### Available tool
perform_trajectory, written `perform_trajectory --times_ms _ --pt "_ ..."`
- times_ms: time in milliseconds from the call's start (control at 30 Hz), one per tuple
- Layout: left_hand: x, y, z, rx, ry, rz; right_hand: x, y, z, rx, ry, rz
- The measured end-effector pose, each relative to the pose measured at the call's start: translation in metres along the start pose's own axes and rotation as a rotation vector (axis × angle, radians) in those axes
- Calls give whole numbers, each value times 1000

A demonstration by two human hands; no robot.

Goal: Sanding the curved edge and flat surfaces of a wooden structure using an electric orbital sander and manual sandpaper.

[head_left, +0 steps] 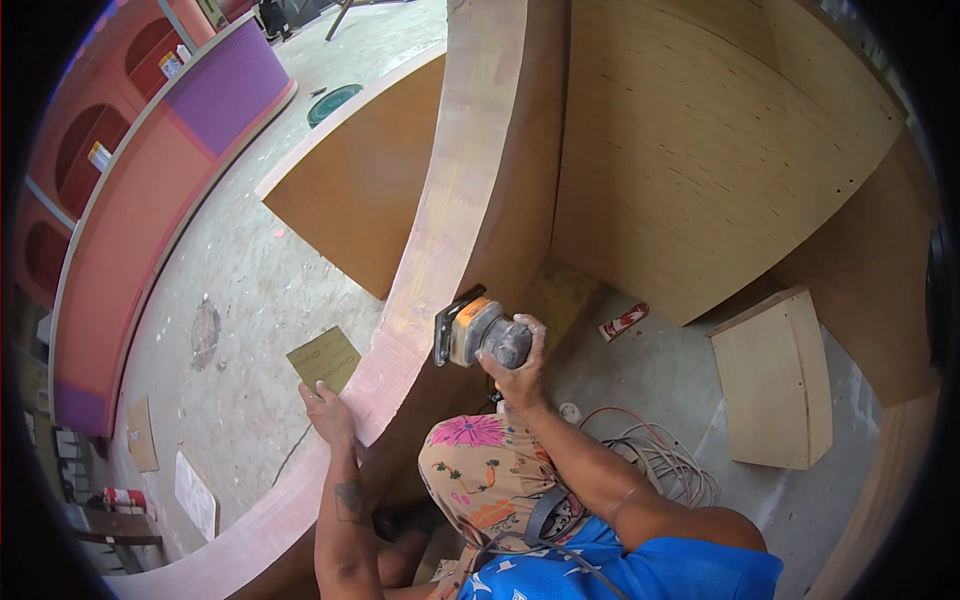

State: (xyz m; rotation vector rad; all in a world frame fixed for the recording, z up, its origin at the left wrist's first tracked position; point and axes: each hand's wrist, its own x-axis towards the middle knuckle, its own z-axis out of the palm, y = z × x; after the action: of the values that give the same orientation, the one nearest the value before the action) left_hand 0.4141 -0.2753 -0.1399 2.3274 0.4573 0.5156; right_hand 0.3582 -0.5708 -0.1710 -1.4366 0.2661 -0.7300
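My left hand (330,413) pinches a sheet of sandpaper (326,359) at its lower edge, with the printed olive-brown back facing up. The sheet is just left of a curved wooden ledge (440,235) coated pale pink. My right hand (518,372) is wrapped round the dusty grey body of an orange and black electric sander (478,328). Its flat black pad is turned to the left, close to the ledge's inner edge; I cannot tell whether they touch. Beneath the right hand is my knee in patterned cloth (480,465).
Coiled cables (660,455) lie on the floor right of my knee, near a red and white packet (623,322). A small wooden box (775,380) stands farther right. Large curved plywood panels (720,150) rise ahead. Across the floor at left runs a pink and purple counter (165,185).
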Motion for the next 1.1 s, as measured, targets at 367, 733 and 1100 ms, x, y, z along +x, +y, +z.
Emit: perform_trajectory --times_ms 367,733,1100 --pt "5 -4 3 36 9 -38 110 -14 -30 -68 20 61" --pt "5 -3 2 150 4 -72 66 -30 -24 318 -86 221" --pt "-9 13 8 63 25 -25 10 -1 -33 42 -220 34"
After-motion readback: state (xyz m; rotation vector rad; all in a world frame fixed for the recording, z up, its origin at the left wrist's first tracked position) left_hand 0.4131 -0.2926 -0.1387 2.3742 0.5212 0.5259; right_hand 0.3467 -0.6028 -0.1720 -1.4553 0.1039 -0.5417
